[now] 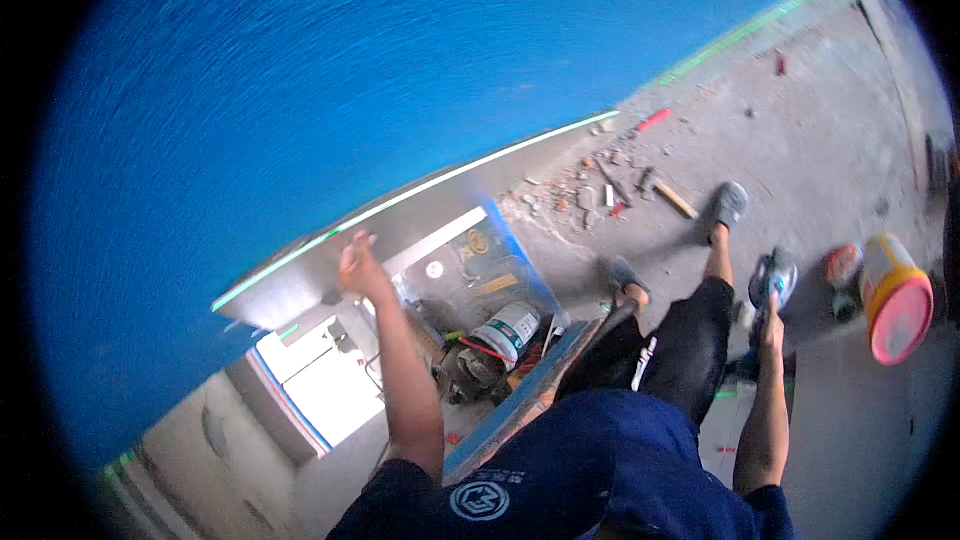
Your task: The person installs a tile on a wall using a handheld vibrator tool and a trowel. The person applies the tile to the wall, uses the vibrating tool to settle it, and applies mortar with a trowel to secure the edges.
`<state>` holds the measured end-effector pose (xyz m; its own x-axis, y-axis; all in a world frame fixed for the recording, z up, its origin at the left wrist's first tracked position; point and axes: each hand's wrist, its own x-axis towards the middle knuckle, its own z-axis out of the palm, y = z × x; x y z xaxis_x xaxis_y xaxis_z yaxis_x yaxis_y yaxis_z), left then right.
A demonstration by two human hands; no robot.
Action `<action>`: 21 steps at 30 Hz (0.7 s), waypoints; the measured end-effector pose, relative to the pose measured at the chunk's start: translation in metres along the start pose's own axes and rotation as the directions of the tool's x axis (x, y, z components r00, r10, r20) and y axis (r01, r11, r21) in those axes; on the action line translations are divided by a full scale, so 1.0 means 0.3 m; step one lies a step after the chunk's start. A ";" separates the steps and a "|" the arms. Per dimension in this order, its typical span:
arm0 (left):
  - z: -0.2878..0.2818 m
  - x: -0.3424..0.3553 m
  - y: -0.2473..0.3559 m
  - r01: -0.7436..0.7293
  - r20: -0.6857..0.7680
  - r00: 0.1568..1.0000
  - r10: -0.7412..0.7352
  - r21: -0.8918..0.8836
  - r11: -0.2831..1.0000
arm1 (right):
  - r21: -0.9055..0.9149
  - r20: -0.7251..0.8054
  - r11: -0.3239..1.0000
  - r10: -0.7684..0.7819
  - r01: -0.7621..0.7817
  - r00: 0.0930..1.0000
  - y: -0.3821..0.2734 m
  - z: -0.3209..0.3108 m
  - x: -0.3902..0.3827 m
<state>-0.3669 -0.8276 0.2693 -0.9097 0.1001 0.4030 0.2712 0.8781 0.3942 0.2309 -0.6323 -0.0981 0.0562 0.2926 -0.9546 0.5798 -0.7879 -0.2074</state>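
My left hand [358, 266] is raised against the grey lower band of a blue wall [300, 90], just under a thin green line [420, 188]; its fingers look spread and hold nothing. My right hand [771, 328] hangs low at my right side, gripping a grey and blue angle grinder [774, 278] that points toward the floor. My legs in black trousers [690, 350] and grey shoes [730, 204] stand on the concrete floor between the two hands.
A blue-edged open box [520, 395] below my left arm holds a white bucket [505, 330] and tools. Rubble and a hammer [672, 198] lie by the wall. A yellow bucket with a pink lid [895, 302] stands at right.
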 end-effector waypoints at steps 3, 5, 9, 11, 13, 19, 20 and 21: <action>0.012 -0.002 -0.027 -0.045 0.011 0.999 0.044 0.060 0.997 | 0.033 0.216 0.968 0.235 -0.247 0.948 0.007 -0.006 0.019; 0.008 -0.020 -0.058 0.028 0.048 0.998 -0.027 -0.024 0.999 | -0.012 0.142 0.989 0.146 -0.146 0.979 0.034 0.016 0.015; 0.066 0.007 0.029 0.041 0.047 0.998 -0.034 -0.173 0.984 | 0.217 0.336 0.969 0.035 -0.114 0.941 0.214 0.004 0.160; 0.031 -0.024 0.006 0.064 0.033 0.998 -0.060 -0.161 0.985 | 0.054 0.317 0.976 0.185 -0.213 0.930 0.111 0.001 0.033; 0.032 -0.012 0.033 0.084 0.030 0.996 -0.081 -0.134 0.987 | 0.059 0.247 0.984 0.152 -0.171 0.957 0.192 -0.014 0.108; 0.042 -0.025 0.011 0.044 -0.017 0.999 -0.046 -0.106 0.993 | 0.042 0.186 0.993 0.104 -0.114 0.977 0.129 -0.041 0.047; 0.050 -0.030 -0.006 0.051 -0.013 0.998 -0.053 -0.138 0.989 | 0.021 0.196 0.994 0.104 -0.110 0.975 0.108 -0.030 0.047; 0.046 -0.034 0.011 0.061 -0.008 0.998 -0.064 -0.171 0.983 | 0.001 0.206 0.994 0.103 -0.106 0.973 0.081 -0.017 0.043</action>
<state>-0.3610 -0.8194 0.2551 -0.9225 0.0399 0.3840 0.2645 0.7899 0.5533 0.2499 -0.6448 -0.1142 -0.0526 0.0918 -0.9944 0.5698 -0.8150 -0.1054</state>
